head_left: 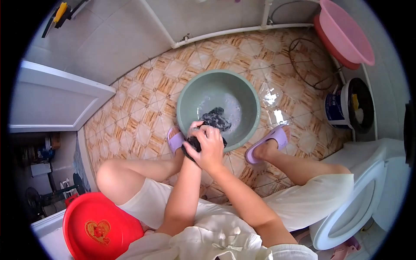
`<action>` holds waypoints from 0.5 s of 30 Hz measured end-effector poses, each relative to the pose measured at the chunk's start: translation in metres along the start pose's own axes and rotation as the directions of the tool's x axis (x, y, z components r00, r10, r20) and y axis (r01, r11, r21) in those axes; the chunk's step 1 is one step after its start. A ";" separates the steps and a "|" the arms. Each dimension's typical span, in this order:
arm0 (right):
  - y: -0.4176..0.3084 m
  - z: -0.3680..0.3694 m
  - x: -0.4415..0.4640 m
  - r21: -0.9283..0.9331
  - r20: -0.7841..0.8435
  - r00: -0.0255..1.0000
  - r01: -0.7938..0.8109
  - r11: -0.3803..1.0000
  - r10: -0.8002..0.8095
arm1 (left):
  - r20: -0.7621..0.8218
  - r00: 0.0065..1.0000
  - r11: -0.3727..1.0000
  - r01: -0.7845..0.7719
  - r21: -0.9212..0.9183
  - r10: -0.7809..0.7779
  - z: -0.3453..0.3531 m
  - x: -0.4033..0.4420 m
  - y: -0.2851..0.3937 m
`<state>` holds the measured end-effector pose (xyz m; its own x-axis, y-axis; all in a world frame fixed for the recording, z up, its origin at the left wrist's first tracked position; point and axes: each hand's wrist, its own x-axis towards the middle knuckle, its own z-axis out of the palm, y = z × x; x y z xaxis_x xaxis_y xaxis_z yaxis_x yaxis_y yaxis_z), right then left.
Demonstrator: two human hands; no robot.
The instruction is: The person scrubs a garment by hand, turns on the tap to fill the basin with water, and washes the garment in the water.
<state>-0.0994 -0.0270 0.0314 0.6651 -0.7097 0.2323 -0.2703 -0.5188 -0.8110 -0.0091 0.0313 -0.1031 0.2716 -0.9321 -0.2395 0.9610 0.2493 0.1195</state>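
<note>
A dark, wet cloth with white suds on it hangs into a grey-green basin, which holds some foamy water. Over the near rim, my right hand lies across the bunched part of the cloth, its fingers curled and pressing on it. Beneath it is my left hand, largely covered by the right hand and the cloth. A fold of the dark fabric wraps near the left wrist. The left fingers that show are bent around the cloth.
My feet in purple slippers flank the basin on wet patterned tiles. A red basin is at lower left, a toilet at lower right. Pink basin, bucket and hose are at right, a white door at left.
</note>
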 end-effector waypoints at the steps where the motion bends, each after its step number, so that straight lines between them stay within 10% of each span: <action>1: 0.004 0.009 -0.003 -0.090 0.039 0.999 -0.022 0.996 0.025 | -0.050 0.996 0.996 -0.065 0.056 0.068 0.002 0.000 -0.012; 3: 0.030 0.027 0.013 -0.096 -0.134 0.989 -0.070 0.993 0.057 | 0.026 0.966 0.923 -0.238 -0.301 0.257 0.035 0.013 -0.043; 4: 0.041 0.026 0.023 -0.007 -0.160 0.965 -0.211 0.977 0.207 | -0.522 0.832 0.977 -0.106 0.185 0.188 0.077 0.009 -0.022; 5: 0.048 0.021 0.032 -0.059 -0.121 0.955 -0.279 0.958 0.271 | 0.132 0.983 0.992 0.122 0.032 -0.125 0.008 0.007 0.001; 9: 0.105 0.017 0.051 0.141 0.210 0.868 -0.483 0.864 0.450 | -0.138 0.990 0.996 0.018 0.091 -0.005 0.071 0.009 -0.018; 13: 0.073 -0.001 0.035 0.359 0.065 0.964 -0.265 0.895 0.259 | -0.564 0.818 0.992 -0.066 0.105 0.114 0.131 0.013 -0.019; 14: 0.057 -0.004 0.025 0.261 0.048 0.985 -0.174 0.950 0.167 | -0.204 0.970 0.988 0.116 -0.103 -0.135 0.082 0.006 0.001; 15: 0.033 -0.012 0.019 0.159 0.044 0.996 -0.080 0.984 0.074 | -0.206 0.977 0.998 0.043 -0.048 -0.052 0.085 0.006 0.002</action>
<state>-0.1042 -0.0627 0.0156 0.6735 -0.7242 0.1481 -0.2082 -0.3781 -0.9020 -0.0099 0.0036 -0.0225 0.2256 -0.8697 -0.4389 0.9733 0.2210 0.0624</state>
